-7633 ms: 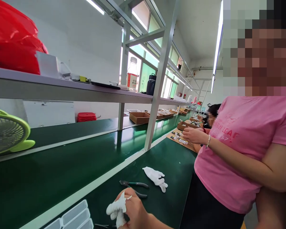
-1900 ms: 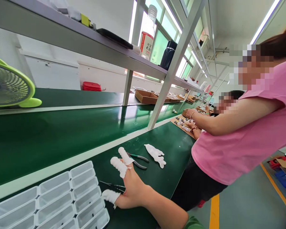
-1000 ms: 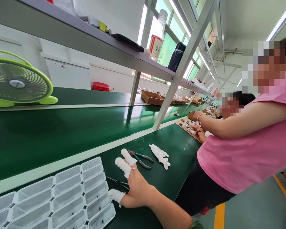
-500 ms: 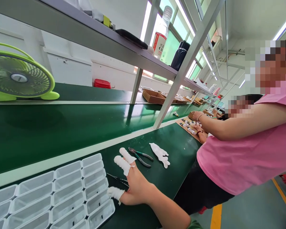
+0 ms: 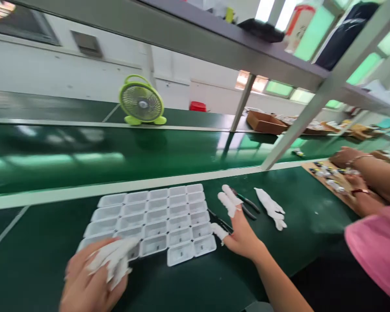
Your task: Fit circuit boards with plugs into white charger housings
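Note:
My right hand [image 5: 245, 234] is open beside the tray grid, its thumb apart from two raised fingers, all wrapped in white coverings. Behind it lie pliers with green handles [image 5: 251, 203] and a dark slim tool, perhaps tweezers [image 5: 225, 225], partly hidden. My left hand [image 5: 91, 277], also with white finger coverings, hovers over the front left of the grid. Motion smears its fingers, so I cannot tell whether they hold anything. Small translucent plastic trays [image 5: 156, 203] stand in rows, several with a tiny dark piece inside. A white glove [image 5: 271, 208] lies flat to the right.
A green fan [image 5: 141, 104] stands on the far bench. A shelf [image 5: 214, 39] runs overhead, held by a slanted post [image 5: 299, 125]. At right a co-worker's hands [image 5: 354, 169] work over a cardboard sheet [image 5: 315, 173] with small parts. A brown box [image 5: 264, 122] sits behind.
The view has swung left, showing the whole tray grid and the fan nearer the middle. My left hand has come into view at the lower left. My right hand stays open beside the trays.

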`<control>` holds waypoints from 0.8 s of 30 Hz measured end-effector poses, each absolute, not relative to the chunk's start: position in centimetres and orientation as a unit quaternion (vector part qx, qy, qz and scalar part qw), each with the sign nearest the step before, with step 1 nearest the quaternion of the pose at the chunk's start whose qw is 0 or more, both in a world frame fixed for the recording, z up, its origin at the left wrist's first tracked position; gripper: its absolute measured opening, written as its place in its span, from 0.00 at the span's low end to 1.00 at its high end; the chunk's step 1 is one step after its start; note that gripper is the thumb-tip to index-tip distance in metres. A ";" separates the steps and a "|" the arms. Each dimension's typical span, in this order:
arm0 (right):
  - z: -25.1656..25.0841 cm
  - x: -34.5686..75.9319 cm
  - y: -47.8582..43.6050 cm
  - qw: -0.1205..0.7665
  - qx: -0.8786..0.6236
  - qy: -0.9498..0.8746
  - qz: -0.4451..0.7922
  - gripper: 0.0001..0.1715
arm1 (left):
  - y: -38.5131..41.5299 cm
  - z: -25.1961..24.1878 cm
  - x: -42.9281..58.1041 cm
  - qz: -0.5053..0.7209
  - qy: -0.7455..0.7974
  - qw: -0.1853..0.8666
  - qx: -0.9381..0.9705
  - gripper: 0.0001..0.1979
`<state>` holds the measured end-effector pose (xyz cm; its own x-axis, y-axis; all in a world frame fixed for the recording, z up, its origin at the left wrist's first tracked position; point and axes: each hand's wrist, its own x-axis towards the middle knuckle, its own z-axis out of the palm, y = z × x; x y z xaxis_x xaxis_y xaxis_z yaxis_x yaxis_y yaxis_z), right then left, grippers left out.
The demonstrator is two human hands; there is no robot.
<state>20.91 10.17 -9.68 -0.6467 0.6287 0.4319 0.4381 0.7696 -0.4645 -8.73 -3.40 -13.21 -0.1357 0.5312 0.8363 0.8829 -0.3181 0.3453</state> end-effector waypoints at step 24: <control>-10.8 21.3 11.9 0.293 -0.314 -0.891 0.150 0.41 | -3.5 -13.1 -8.5 -0.525 -0.589 0.187 -0.585 0.16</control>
<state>21.31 11.86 -10.84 -0.6323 0.6463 0.4272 0.4709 0.7585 -0.4506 -8.46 -3.53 -13.06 -0.2450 0.4930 0.8348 0.8859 -0.2360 0.3994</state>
